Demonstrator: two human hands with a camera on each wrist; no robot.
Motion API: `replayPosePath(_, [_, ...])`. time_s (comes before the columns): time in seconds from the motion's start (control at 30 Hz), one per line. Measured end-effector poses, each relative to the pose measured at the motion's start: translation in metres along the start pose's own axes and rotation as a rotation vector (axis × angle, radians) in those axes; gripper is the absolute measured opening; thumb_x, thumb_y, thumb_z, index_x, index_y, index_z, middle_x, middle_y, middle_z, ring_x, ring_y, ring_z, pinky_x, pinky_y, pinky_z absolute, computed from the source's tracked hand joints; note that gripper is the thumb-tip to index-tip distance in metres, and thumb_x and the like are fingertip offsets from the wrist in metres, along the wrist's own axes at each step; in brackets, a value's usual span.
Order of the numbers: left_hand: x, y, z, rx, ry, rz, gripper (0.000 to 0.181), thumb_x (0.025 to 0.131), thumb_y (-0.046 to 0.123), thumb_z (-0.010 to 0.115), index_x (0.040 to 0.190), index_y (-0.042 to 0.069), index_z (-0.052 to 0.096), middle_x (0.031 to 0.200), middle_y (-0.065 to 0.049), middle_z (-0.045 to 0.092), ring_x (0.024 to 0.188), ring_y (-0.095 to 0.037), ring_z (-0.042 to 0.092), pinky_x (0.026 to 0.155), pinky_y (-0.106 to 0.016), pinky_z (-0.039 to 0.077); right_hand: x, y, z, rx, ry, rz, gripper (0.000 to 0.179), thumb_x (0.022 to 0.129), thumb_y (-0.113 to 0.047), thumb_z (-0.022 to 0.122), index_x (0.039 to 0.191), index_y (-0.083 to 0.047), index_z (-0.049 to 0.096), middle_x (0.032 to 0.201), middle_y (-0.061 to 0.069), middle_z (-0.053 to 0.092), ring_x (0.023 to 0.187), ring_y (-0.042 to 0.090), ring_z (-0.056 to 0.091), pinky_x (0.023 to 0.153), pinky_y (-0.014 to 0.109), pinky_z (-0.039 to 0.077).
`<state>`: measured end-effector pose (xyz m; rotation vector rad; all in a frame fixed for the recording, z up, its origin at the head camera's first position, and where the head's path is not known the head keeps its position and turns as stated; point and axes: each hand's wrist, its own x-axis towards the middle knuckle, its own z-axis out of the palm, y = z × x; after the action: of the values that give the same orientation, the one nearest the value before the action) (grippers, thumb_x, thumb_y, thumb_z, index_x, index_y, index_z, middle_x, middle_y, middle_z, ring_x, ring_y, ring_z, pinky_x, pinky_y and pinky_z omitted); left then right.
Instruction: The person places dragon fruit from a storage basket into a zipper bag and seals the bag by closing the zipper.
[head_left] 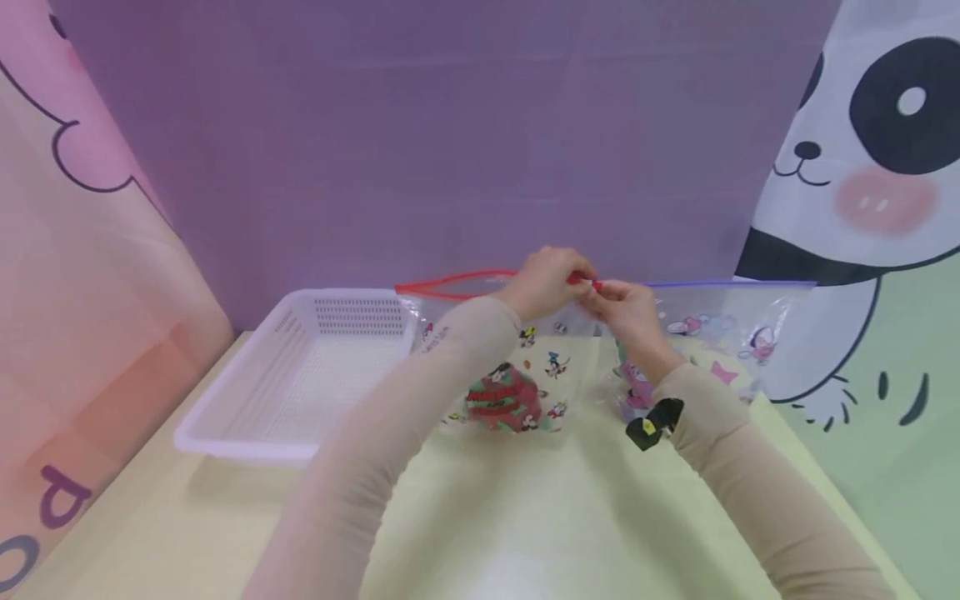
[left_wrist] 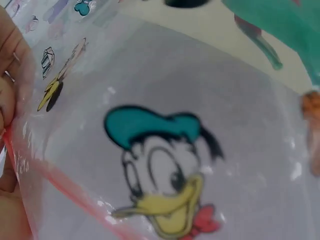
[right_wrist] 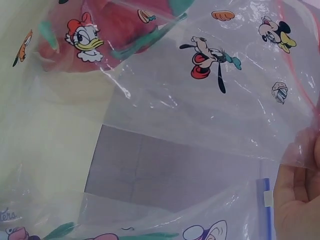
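Note:
A clear zip bag (head_left: 551, 346) with a red zip and printed cartoon figures stands upright over the table. Inside its lower part lies a folded red and green item (head_left: 502, 400). My left hand (head_left: 546, 282) pinches the red zip strip near its right end. Close beside it, my right hand (head_left: 628, 315) pinches the corner of the same bag, with a bit of red showing between the two hands. Left of the hands, the bag's mouth (head_left: 453, 285) gapes. Fingers of each hand show at the frame's edge in both wrist views.
A second clear bag (head_left: 731, 329) with a blue-purple zip, holding pink and green things, stands behind my right forearm. Its zip carries a white slider (right_wrist: 268, 198). At the left sits a white plastic basket (head_left: 247, 450). A purple cloth (head_left: 450, 150) hangs behind the pale yellow table (head_left: 480, 517).

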<state>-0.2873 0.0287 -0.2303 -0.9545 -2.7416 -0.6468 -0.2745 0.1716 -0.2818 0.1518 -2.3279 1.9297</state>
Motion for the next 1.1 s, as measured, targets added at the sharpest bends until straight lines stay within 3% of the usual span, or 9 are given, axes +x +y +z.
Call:
replayPosePath(0.13, [0.001,0.001,0.001,-0.06,0.023,-0.058,0.021,0.086,0.02,0.063,0.106,0.014,0.068,0.103,0.001,0.067,0.09,-0.008,0.058,0.078,-0.017,0.047,-0.001,-0.003,0.001,-0.085,-0.009,0.02,0.037,0.091,-0.019,0.056,0.122,0.002,0.054,0.122,0.018,0.056,0.078,-0.008,0.058,0.091,0.024,0.047])
replayPosePath(0.3, [0.001,0.002,0.001,-0.053,0.043,-0.084,0.019,0.085,0.023,0.064,0.101,0.015,0.07,0.095,0.003,0.069,0.082,-0.006,0.058,0.072,-0.017,0.047,-0.002,-0.004,0.001,-0.081,-0.007,0.03,0.038,0.091,-0.02,0.056,0.121,0.003,0.054,0.123,0.021,0.055,0.078,-0.006,0.059,0.087,0.022,0.049])
replayPosePath(0.37, [0.001,0.001,0.003,-0.031,0.043,-0.071,0.019,0.085,0.024,0.064,0.1,0.015,0.07,0.094,0.004,0.069,0.081,-0.006,0.059,0.073,-0.018,0.046,-0.002,-0.003,0.002,-0.04,0.006,0.034,0.037,0.09,-0.017,0.057,0.12,0.005,0.054,0.117,0.017,0.061,0.075,-0.006,0.06,0.082,0.018,0.05])
replayPosePath(0.47, [0.002,0.001,0.005,-0.01,0.037,-0.057,0.019,0.085,0.026,0.065,0.1,0.016,0.071,0.093,0.005,0.069,0.081,-0.006,0.058,0.075,-0.019,0.045,-0.004,0.0,0.002,0.045,0.02,0.032,0.037,0.089,-0.011,0.058,0.119,0.01,0.053,0.091,-0.002,0.07,0.072,-0.006,0.06,0.075,0.014,0.051])
replayPosePath(0.57, [0.001,0.001,0.006,-0.012,0.038,-0.042,0.017,0.085,0.025,0.065,0.098,0.016,0.071,0.092,0.005,0.07,0.08,-0.006,0.059,0.075,-0.02,0.044,-0.004,0.003,0.003,0.081,0.025,0.022,0.037,0.088,-0.009,0.059,0.118,0.012,0.051,0.069,-0.021,0.062,0.071,-0.005,0.061,0.072,0.012,0.051])
replayPosePath(0.63, [0.0,0.0,0.005,-0.022,0.036,-0.031,0.017,0.085,0.024,0.065,0.097,0.015,0.071,0.091,0.004,0.07,0.08,-0.007,0.059,0.075,-0.019,0.045,-0.005,0.004,0.003,0.102,0.021,0.015,0.035,0.087,-0.009,0.061,0.116,0.01,0.054,0.067,-0.022,0.063,0.072,-0.004,0.061,0.071,0.012,0.051])
replayPosePath(0.77, [-0.001,-0.004,0.005,-0.056,0.018,-0.024,0.016,0.085,0.022,0.065,0.097,0.013,0.07,0.092,0.003,0.069,0.082,-0.008,0.06,0.075,-0.018,0.046,-0.006,0.005,0.002,0.157,0.001,0.027,0.01,0.085,-0.009,0.064,0.093,-0.012,0.068,0.071,-0.017,0.066,0.075,-0.001,0.063,0.073,0.014,0.051])
replayPosePath(0.87, [-0.002,-0.007,0.004,-0.074,0.004,-0.04,0.017,0.085,0.023,0.064,0.098,0.013,0.07,0.093,0.002,0.069,0.083,-0.008,0.06,0.075,-0.018,0.046,-0.007,0.005,0.002,0.198,-0.017,0.036,0.02,0.084,-0.007,0.064,0.074,-0.025,0.067,0.073,-0.014,0.067,0.075,0.001,0.064,0.074,0.015,0.052])
replayPosePath(1.1, [-0.004,-0.013,0.003,-0.065,0.013,-0.014,0.018,0.084,0.024,0.065,0.097,0.013,0.07,0.092,0.002,0.07,0.081,-0.007,0.061,0.072,-0.017,0.047,-0.007,0.007,0.001,0.204,-0.018,0.033,0.023,0.085,-0.007,0.064,0.073,-0.027,0.066,0.073,-0.014,0.067,0.073,0.001,0.065,0.072,0.015,0.052])
